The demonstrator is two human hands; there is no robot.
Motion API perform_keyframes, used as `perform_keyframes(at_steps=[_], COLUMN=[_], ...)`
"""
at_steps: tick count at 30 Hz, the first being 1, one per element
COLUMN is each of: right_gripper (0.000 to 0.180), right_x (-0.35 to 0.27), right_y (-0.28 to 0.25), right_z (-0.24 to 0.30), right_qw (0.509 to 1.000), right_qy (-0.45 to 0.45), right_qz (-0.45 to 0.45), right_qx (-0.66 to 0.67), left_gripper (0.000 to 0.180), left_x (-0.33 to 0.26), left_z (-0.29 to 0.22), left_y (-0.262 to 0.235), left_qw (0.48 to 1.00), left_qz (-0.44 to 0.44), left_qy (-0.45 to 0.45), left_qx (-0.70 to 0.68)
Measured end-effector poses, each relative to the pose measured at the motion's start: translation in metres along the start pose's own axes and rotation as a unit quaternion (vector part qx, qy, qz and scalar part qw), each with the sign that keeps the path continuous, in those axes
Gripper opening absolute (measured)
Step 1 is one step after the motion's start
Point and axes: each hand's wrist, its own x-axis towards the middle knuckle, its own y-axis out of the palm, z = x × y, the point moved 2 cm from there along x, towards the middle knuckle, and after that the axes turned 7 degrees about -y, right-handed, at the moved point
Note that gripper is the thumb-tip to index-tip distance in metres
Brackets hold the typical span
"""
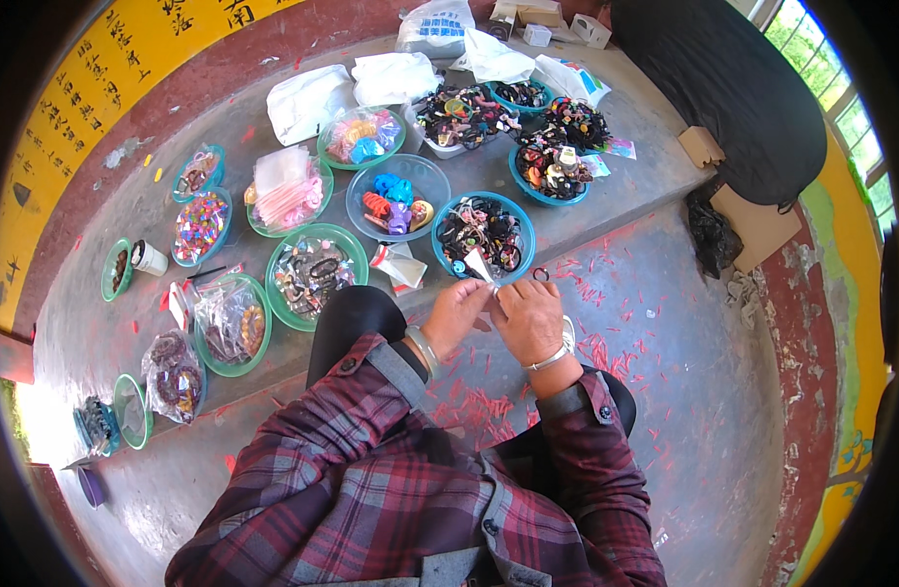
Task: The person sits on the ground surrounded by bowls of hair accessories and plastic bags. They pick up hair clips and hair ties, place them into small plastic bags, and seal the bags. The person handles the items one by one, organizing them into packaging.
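Observation:
My left hand (454, 315) and my right hand (531, 323) meet over the near edge of a blue basin (437, 233) of dark hair ties. Pinched between their fingertips is a narrow white piece (479, 264), like a strip of card or paper, pointing up and away. Both hands are closed on its lower end; the fingertips partly hide it. A small dark ring (540, 274), like a hair tie, shows just beyond the right hand's knuckles; whether that hand touches it I cannot tell. To the left of the hands lies a white packet (401, 264) with red marks.
Several basins surround me: a green basin (273, 256) of dark bracelet-like pieces, a clear basin (356, 210) of coloured bundles, and a blue basin (542, 199) farther right. White bags (311, 103) stand behind. Red scraps (611, 354) litter the lower floor beyond the step edge (616, 230).

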Motion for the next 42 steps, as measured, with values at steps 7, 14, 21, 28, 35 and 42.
perform_keyframes(at_steps=[7,14,21,28,35,42], right_gripper=[0.022,0.014,0.011,0.008,0.008,0.011], right_x=[-0.008,-0.023,-0.025,-0.022,-0.022,-0.023], right_y=[0.008,0.020,0.026,0.022,0.023,0.025], right_z=[-0.029,-0.048,-0.044,-0.041,-0.039,-0.039], right_qw=[0.940,0.755,0.713,0.693,0.693,0.679], right_qy=[0.210,0.354,0.384,0.385,0.383,0.397], right_qz=[-0.045,0.052,0.031,0.019,0.047,0.047], right_qx=[0.266,0.550,0.586,0.609,0.609,0.616], left_gripper=[0.025,0.024,0.019,0.014,0.013,0.013], left_x=[-0.001,-0.004,0.000,-0.002,-0.001,-0.003], left_z=[-0.005,-0.008,-0.002,-0.007,-0.005,-0.008], left_y=[-0.006,0.000,-0.002,-0.001,-0.005,-0.003], left_qw=[0.999,0.994,0.998,1.000,1.000,1.000], left_qz=[-0.004,0.014,-0.004,-0.005,-0.003,-0.025], left_qy=[0.031,0.035,0.011,-0.018,-0.008,0.006], left_qx=[0.009,0.101,0.057,-0.002,0.003,0.016])
